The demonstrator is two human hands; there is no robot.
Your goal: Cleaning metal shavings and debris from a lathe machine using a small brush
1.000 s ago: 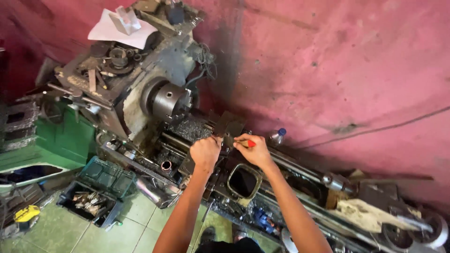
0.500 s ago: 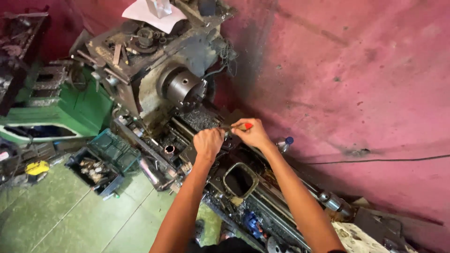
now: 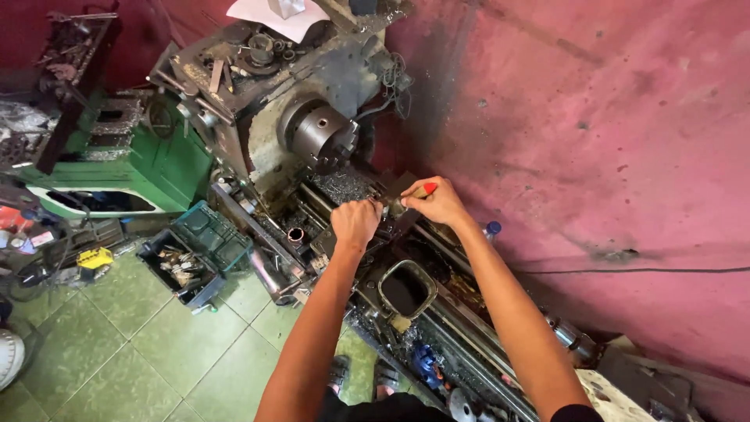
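Note:
A grimy metal lathe (image 3: 258, 101) stands against a pink wall, its round chuck (image 3: 324, 137) facing me. My left hand (image 3: 355, 223) is clenched on a dark part of the tool post on the carriage. My right hand (image 3: 441, 202) grips a tool with a red and wooden handle (image 3: 424, 190), held over the same spot just right of the left hand. What the left fist holds is hidden by the fingers. The two hands almost touch.
A rectangular dark opening (image 3: 406, 289) lies in the carriage below my hands. Green crates of metal parts (image 3: 199, 250) sit on the green tiled floor at left. A green machine (image 3: 133, 164) stands behind them. White paper (image 3: 277, 12) lies on the headstock. A cable (image 3: 641, 271) runs along the wall.
The view has swung so the lathe sits more to the centre and my hands look lower and closer. Both hands stay closed at the tool post.

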